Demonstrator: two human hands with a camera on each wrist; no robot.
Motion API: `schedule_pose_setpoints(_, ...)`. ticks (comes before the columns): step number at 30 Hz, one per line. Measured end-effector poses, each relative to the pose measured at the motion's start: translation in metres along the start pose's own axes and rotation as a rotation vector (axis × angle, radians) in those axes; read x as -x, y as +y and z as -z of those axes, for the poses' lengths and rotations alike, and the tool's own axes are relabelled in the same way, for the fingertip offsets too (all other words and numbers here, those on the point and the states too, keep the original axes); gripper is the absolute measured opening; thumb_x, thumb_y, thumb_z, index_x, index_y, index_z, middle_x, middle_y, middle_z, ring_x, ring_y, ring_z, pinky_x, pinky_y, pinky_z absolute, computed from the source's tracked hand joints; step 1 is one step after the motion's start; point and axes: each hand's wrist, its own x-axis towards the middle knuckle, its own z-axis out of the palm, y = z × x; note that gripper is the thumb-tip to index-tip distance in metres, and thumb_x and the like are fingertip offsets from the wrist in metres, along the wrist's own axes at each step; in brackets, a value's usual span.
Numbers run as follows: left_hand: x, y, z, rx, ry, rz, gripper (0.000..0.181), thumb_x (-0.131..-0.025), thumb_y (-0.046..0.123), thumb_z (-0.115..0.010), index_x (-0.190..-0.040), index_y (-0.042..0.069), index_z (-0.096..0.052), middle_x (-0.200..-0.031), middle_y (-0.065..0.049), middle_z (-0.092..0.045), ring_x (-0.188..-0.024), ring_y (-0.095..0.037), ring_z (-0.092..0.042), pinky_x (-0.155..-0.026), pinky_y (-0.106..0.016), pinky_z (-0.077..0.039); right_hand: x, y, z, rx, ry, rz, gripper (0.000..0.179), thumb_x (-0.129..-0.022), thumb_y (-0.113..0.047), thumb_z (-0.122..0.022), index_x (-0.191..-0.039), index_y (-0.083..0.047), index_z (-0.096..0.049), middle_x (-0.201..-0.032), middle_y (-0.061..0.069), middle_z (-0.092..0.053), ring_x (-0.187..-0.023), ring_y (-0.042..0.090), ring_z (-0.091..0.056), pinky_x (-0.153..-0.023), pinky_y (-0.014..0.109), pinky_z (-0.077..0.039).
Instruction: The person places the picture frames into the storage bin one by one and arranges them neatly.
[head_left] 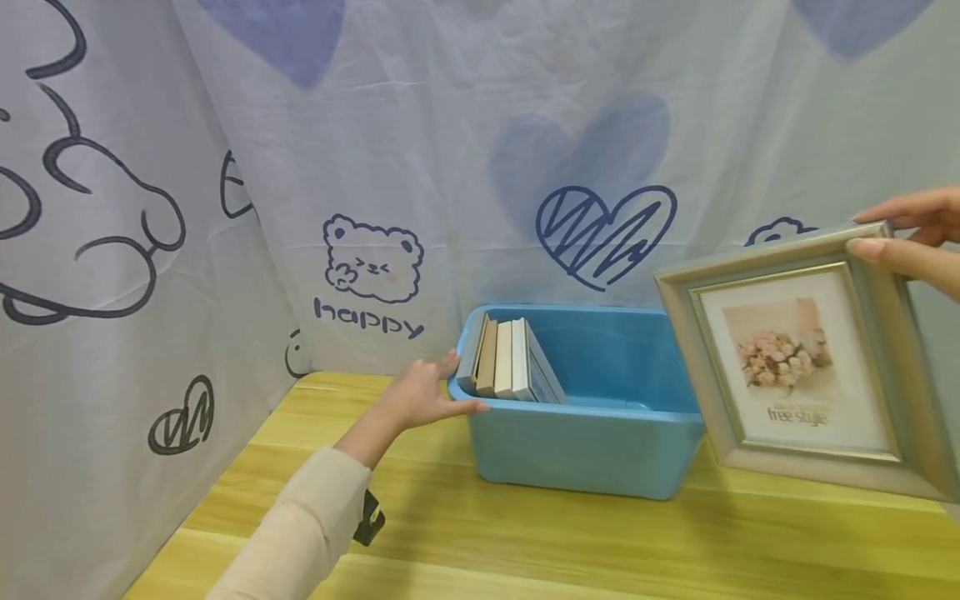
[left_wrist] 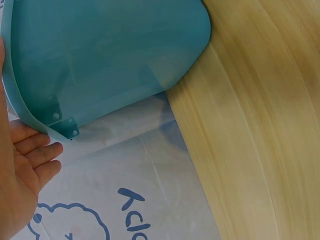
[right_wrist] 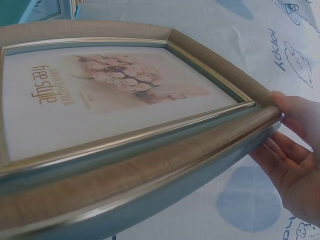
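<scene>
My right hand (head_left: 926, 233) pinches the upper right corner of a picture frame (head_left: 693, 333), thumb in front and fingers behind. The frame is beige and gold-edged, with a print of pink flowers and the words "free style". It hangs tilted in the air beside the right end of a blue plastic bin (head_left: 585, 454), overlapping it in the head view. At the bin's left end, my left hand (head_left: 420, 396) grips the rim, its thumb along the front edge and fingers at the side. Several thin frames (head_left: 504, 358) stand on edge inside the bin's left end.
The bin stands on a yellow wood-grain table (head_left: 420, 517), close to a white cloth backdrop (head_left: 420, 150) printed with hearts and cartoon bears. Another cloth panel (head_left: 150, 275) borders the left side. A small black item (head_left: 369, 521) shows by the left sleeve.
</scene>
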Motion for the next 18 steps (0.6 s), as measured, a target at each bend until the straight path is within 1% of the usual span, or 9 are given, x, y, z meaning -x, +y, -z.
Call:
schedule_pose_setpoints(2, 0.0, 0.0, 0.0, 0.002, 0.0, 0.0, 0.095, -0.074, 0.061, -0.066, -0.136, -0.006, -0.038, -0.142, -0.024, -0.036, -0.04, -0.007, -0.019, -0.05, -0.022, -0.035, -0.002, -0.006, -0.004, -0.057, 0.007, 0.021, 0.044, -0.082, -0.005, -0.066, -0.088, -0.048, -0.061, -0.057, -0.037, -0.052, -0.048, -0.013, -0.047, -0.037, 0.017, -0.024)
schedule_pose_setpoints(4, 0.0, 0.0, 0.0, 0.003, -0.001, 0.0, 0.095, -0.074, 0.061, -0.066, -0.136, -0.005, -0.038, -0.142, -0.024, -0.036, -0.04, -0.007, -0.019, -0.049, -0.021, -0.034, -0.004, -0.011, -0.006, -0.093, 0.008, 0.051, 0.043, -0.083, -0.004, -0.066, -0.09, -0.046, -0.063, -0.057, -0.036, -0.055, -0.047, -0.013, -0.047, -0.033, 0.022, -0.019)
schedule_pose_setpoints(6, -0.001, 0.0, -0.001, 0.004, -0.001, -0.003, 0.095, -0.074, 0.061, -0.065, -0.136, -0.006, -0.038, -0.142, -0.024, -0.036, -0.04, -0.007, -0.019, -0.048, -0.021, -0.033, -0.007, -0.015, -0.01, -0.149, 0.016, 0.105, 0.042, -0.082, -0.001, -0.066, -0.091, -0.042, -0.066, -0.062, -0.035, -0.058, -0.047, -0.012, -0.048, -0.032, 0.026, -0.015)
schedule_pose_setpoints(9, -0.001, 0.0, -0.001, 0.006, -0.001, -0.006, 0.095, -0.074, 0.061, -0.066, -0.136, -0.006, -0.038, -0.141, -0.025, -0.036, -0.04, -0.006, -0.017, -0.045, -0.021, -0.029, -0.011, -0.02, -0.016, -0.223, 0.019, 0.181, 0.041, -0.081, 0.005, -0.064, -0.093, -0.035, -0.069, -0.07, -0.032, -0.063, -0.047, -0.01, -0.048, -0.034, 0.025, -0.016)
schedule_pose_setpoints(11, 0.0, 0.0, -0.001, 0.007, 0.001, -0.007, 0.095, -0.074, 0.06, -0.066, -0.135, -0.007, -0.039, -0.141, -0.025, -0.036, -0.039, -0.006, -0.016, -0.043, -0.02, -0.027, -0.013, -0.024, -0.021, -0.238, 0.02, 0.192, 0.04, -0.082, 0.005, -0.063, -0.093, -0.033, -0.069, -0.07, -0.03, -0.063, -0.05, -0.009, -0.048, -0.036, 0.023, -0.017)
schedule_pose_setpoints(12, 0.0, 0.0, -0.001, 0.01, 0.0, -0.006, 0.095, -0.074, 0.06, -0.066, -0.135, -0.007, -0.039, -0.14, -0.026, -0.036, -0.039, -0.006, -0.016, -0.043, -0.02, -0.026, -0.013, -0.026, -0.022, -0.212, 0.022, 0.181, 0.039, -0.083, 0.003, -0.063, -0.093, -0.035, -0.067, -0.069, -0.031, -0.062, -0.05, -0.009, -0.046, -0.037, 0.022, -0.019)
schedule_pose_setpoints(14, 0.0, 0.0, 0.0, 0.013, -0.001, -0.001, 0.095, -0.074, 0.06, -0.066, -0.136, -0.007, -0.038, -0.13, -0.029, -0.05, -0.039, -0.006, -0.015, -0.042, -0.019, -0.024, -0.013, -0.031, -0.026, -0.154, 0.029, 0.153, 0.037, -0.085, -0.002, -0.063, -0.093, -0.038, -0.065, -0.066, -0.032, -0.058, -0.051, -0.007, -0.043, -0.038, 0.021, -0.02)
schedule_pose_setpoints(16, 0.0, 0.0, 0.0, 0.011, -0.002, -0.002, 0.095, -0.074, 0.06, -0.066, -0.136, -0.006, -0.038, -0.105, -0.027, -0.062, -0.038, -0.006, -0.015, -0.041, -0.019, -0.023, -0.013, -0.036, -0.029, -0.055, 0.042, 0.122, 0.03, -0.087, -0.009, -0.064, -0.096, -0.038, -0.063, -0.064, -0.034, -0.053, -0.054, -0.007, -0.04, -0.039, 0.021, -0.02)
schedule_pose_setpoints(18, -0.001, 0.0, 0.0, 0.009, -0.004, 0.003, 0.095, -0.073, 0.06, -0.066, -0.136, -0.006, -0.038, -0.083, -0.02, -0.061, -0.038, -0.006, -0.015, -0.04, -0.019, -0.022, -0.012, -0.039, -0.032, 0.051, 0.055, 0.104, 0.021, -0.089, -0.015, -0.062, -0.104, -0.029, -0.066, -0.066, -0.037, -0.048, -0.057, -0.009, -0.039, -0.04, 0.02, -0.022)
